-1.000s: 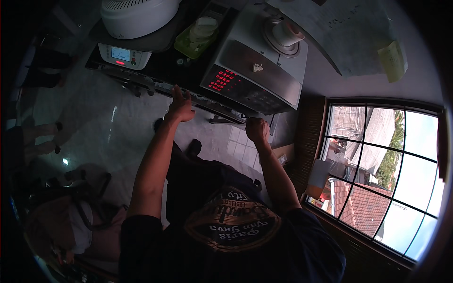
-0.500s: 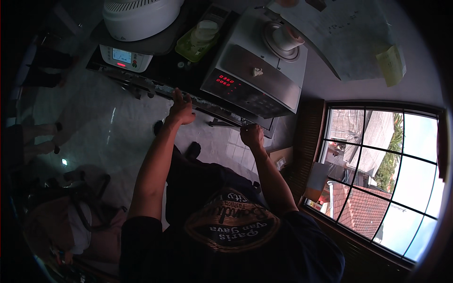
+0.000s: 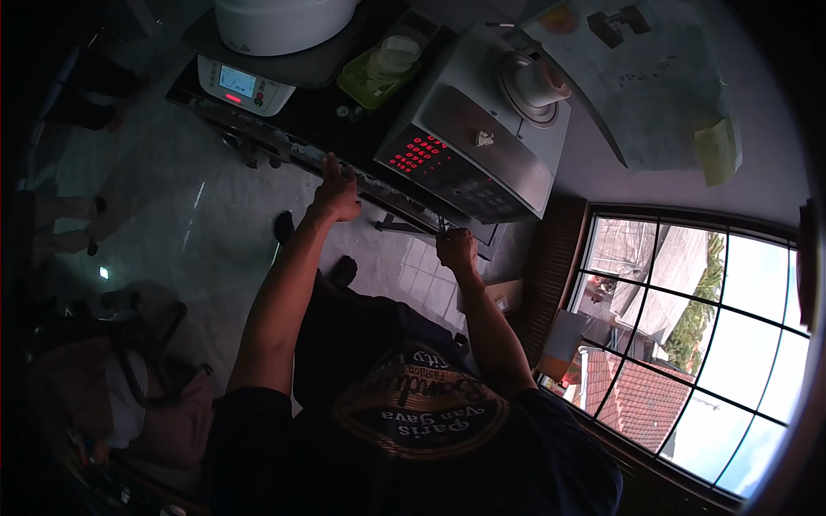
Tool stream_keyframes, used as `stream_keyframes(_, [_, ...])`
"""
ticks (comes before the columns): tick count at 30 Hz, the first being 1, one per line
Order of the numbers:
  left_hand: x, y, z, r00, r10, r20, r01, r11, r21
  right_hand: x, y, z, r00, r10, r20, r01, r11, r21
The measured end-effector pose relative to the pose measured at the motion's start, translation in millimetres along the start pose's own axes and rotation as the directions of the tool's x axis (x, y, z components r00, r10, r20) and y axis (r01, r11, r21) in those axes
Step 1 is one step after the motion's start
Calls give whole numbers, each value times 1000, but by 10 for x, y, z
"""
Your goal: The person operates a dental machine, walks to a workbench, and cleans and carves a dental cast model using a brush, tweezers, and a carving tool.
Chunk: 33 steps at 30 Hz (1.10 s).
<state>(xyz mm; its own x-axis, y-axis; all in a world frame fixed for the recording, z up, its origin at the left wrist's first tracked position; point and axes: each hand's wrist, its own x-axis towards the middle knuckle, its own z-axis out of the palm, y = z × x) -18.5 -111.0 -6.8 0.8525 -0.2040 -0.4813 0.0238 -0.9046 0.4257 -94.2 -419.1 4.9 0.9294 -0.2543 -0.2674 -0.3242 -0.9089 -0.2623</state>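
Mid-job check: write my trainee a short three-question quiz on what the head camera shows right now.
1. True or false: the green tray sits between the white instrument and the metal box.
2. Which of the person's hands is nearer the window?
3. The lit digits on the metal box are: A) blue, B) red, C) green.

Key: 1. True. 2. The right hand. 3. B.

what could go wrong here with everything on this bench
The white cup perched on the steel machine might topple if the bench gets jolted. The two small round pieces, loose in front of the green tray, could be knocked off. The left hand, at the bench's rough-looking front edge, might get scraped.
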Motion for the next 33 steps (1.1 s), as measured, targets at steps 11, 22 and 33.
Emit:
stream_keyframes(11, [-7, 6, -14, 1000, 3, 5, -3, 1000, 7, -26, -28, -31, 999, 35, 30, -36, 999, 22])
stream_keyframes(22, [-21, 17, -46, 1000, 1, 23, -2, 1000, 14, -3, -2, 30, 999, 38, 17, -39, 996, 77])
stream_keyframes(33, [-17, 34, -63, 999, 5, 33, -6, 999, 36, 176, 359, 438, 941, -316, -119, 256, 897, -361])
